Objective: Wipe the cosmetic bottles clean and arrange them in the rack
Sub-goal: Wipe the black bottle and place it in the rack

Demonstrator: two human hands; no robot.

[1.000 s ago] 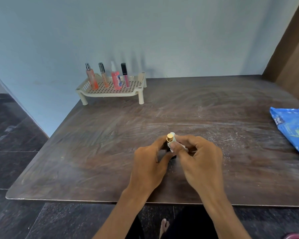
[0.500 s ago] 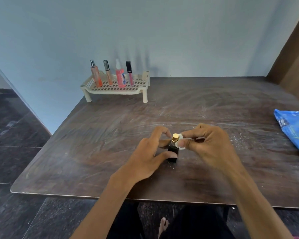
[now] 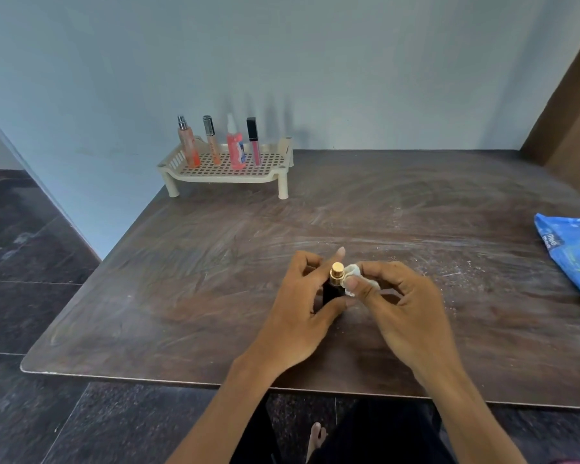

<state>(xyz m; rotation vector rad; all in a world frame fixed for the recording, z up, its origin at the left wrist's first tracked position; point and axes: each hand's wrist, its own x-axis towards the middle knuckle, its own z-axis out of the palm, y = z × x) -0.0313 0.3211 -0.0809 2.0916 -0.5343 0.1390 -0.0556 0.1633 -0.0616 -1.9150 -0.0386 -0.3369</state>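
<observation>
With the left hand [image 3: 302, 309] gripping the black bottle [image 3: 330, 293] upright near the surface's [image 3: 188, 296] front edge and the right hand [image 3: 402, 303] pinching the white cloth [image 3: 352, 274] against its gold cap [image 3: 337, 270], rotate the bottle steadily to wipe every side.
</observation>
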